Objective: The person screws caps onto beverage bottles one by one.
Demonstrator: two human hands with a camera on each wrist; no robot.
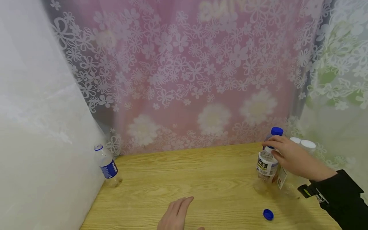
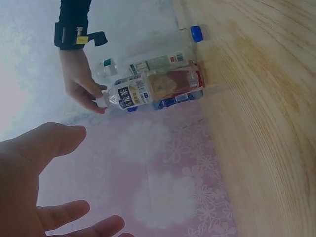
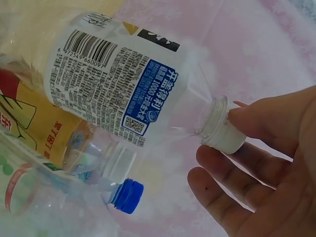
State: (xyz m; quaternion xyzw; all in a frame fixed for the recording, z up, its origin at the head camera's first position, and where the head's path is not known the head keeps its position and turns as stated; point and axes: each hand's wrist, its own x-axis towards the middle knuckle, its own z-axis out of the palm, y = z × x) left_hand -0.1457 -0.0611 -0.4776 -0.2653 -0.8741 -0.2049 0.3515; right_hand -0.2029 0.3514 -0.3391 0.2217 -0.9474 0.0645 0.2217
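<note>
My right hand (image 1: 297, 159) is at the right side of the table, its thumb and fingers pinching the white cap (image 3: 226, 136) of a clear plastic bottle (image 1: 266, 166) with a white printed label. That bottle stands upright among other bottles. Low in the head view, my left hand (image 1: 175, 214) is held over the table with nothing in it; its thumb and fingers are spread apart in the left wrist view.
Beside the gripped bottle stand a blue-capped bottle (image 1: 277, 131) and a white-capped bottle (image 1: 308, 145). A loose blue cap (image 1: 268, 214) lies near the front. An uncapped, blue-labelled bottle (image 1: 109, 169) stands far left. Flowered curtain (image 1: 184, 80) borders the wooden table (image 1: 161, 182).
</note>
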